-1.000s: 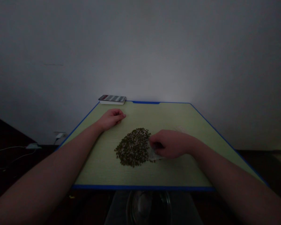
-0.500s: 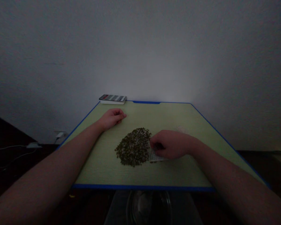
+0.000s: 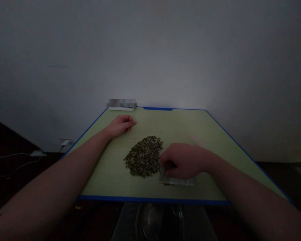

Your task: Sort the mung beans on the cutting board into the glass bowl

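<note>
A heap of small greenish-brown grains or seeds (image 3: 143,157) is spread over the middle of the pale table (image 3: 105,182). My right hand (image 3: 182,160) is at the heap's right edge, its fingers curled down onto a flat, pale, printed slip (image 3: 179,181). The hand covers much of the slip, and its exact kind cannot be made out in the dim light. Small dark bits show at the slip's near edge. On the far left of the table rests my left hand (image 3: 121,126), fingers loosely curled in, with nothing visible in them.
At the far left corner lies a white box-like item (image 3: 122,107) with a blurred top. A faint pale patch (image 3: 197,139) is beyond my right wrist. Below the near edge, a clear round container (image 3: 162,222) stands between my legs. Cables and a white adapter (image 3: 38,153) lie at left.
My right hand has moved slightly toward the near edge, and more of the printed slip shows beneath it. My left hand stays in place.
</note>
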Tool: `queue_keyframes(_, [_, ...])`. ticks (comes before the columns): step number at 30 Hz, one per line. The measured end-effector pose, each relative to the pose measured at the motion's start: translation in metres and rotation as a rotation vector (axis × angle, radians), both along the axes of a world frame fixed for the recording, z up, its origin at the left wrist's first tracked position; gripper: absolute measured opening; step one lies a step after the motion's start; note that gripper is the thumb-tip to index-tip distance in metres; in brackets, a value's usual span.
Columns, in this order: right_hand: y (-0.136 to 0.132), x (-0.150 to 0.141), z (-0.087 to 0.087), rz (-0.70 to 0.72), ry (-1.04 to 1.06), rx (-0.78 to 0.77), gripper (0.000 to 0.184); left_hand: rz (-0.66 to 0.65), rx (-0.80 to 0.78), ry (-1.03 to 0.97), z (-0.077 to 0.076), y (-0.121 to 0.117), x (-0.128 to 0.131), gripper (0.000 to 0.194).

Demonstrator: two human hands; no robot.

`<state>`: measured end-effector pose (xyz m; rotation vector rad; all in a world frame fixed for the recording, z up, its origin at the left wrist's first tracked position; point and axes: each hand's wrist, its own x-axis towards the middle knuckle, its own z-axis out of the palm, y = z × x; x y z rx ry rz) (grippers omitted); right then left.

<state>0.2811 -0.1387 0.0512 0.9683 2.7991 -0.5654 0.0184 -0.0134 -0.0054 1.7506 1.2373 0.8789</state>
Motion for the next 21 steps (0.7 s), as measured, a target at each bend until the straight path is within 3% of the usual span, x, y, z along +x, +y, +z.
queue_keyframes(21, [-0.0012, -0.0065, -0.0020, 0.145, 0.069, -0.292, 0.011, -0.018, 0.007, -0.001, -0.0009, 0.0024, -0.0007, 0.028])
